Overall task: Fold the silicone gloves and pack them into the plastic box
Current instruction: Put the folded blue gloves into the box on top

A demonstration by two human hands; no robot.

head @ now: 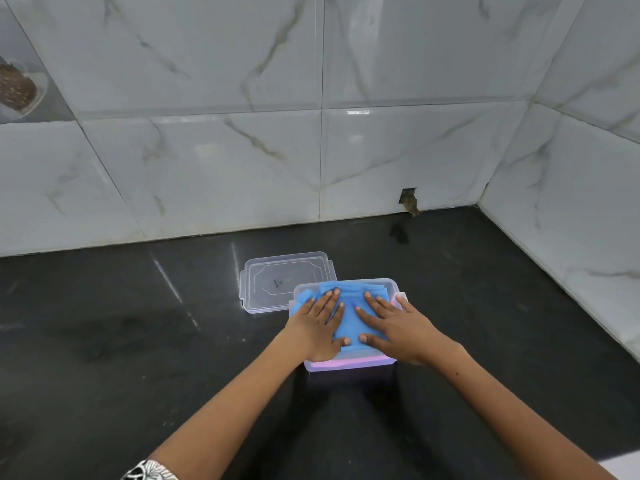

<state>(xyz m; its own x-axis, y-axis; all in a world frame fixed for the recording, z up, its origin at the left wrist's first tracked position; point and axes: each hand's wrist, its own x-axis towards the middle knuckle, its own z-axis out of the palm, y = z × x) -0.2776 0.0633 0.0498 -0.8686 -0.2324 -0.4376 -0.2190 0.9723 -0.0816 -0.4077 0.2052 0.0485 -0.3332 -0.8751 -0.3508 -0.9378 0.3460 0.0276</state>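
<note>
Gloves [347,308], blue, soft and springy, fill the plastic box [349,364] at lower centre; left hand [317,325] and right hand [398,323] press flat-fingered, grasping nothing; best held down centrally.

Blue gloves [346,320]: largely covered by both hands; fold count not legible. Plastic box [349,364]: interior and base hidden (a pink layer shows only at the near edge). Lid [277,282]: near-right corner behind the box; marking unreadable. Brown object [15,86], far left: cut by the frame edge, blurred.
</note>
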